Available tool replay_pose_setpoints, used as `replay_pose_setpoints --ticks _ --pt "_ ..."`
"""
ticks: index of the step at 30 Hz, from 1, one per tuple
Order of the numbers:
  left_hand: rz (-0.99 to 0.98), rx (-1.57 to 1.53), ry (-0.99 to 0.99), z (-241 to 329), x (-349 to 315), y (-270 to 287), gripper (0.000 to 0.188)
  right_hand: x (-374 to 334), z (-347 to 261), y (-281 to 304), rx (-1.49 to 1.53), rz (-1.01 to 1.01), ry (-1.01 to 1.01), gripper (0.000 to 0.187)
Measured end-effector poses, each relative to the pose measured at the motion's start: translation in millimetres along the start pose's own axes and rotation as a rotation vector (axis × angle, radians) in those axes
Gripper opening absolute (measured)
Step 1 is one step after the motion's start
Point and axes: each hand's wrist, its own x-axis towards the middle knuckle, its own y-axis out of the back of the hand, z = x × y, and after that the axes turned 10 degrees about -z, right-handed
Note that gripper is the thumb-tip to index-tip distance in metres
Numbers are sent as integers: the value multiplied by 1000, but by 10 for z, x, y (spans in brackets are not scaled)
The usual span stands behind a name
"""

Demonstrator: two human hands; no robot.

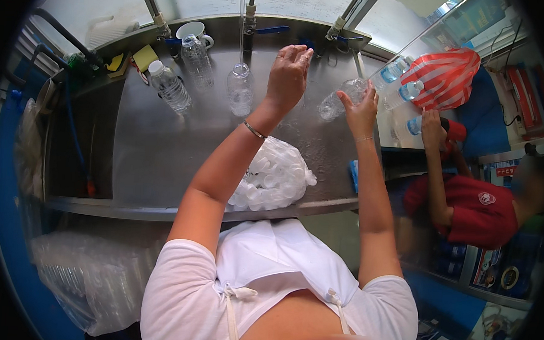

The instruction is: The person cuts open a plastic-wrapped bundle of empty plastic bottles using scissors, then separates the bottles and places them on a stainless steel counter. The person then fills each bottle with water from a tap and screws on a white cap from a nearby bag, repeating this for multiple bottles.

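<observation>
My right hand [360,113] is around a clear plastic bottle [332,106], its thumb apart from the fingers. The bottle leans below a thin clear tube at the right tap. My left hand [287,75] is raised near the middle of the counter's back, fingers curled together; what they hold, if anything, is hidden. Left of it, another clear bottle [240,89] stands under the middle tube with water in its lower part. A capped bottle [170,89] and an uncapped bottle [198,61] stand farther left. Close to my body lies a plastic bag of white caps [273,175].
Blue-handled taps [272,30] line the steel counter's [156,145] back edge, beside a white mug [192,29]. At right, a co-worker in a red shirt [482,212] has a hand by a bottle [414,125] and a red-and-black tool [455,130]. A striped bag [443,77] sits behind.
</observation>
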Motion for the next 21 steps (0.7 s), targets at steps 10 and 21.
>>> replay_pose_setpoints --ticks 10,21 --pt "-44 -515 156 -196 -44 -65 80 419 -830 -382 174 -106 554 41" --pt "-182 -320 278 -104 -822 76 117 243 -1091 -491 198 -43 572 31"
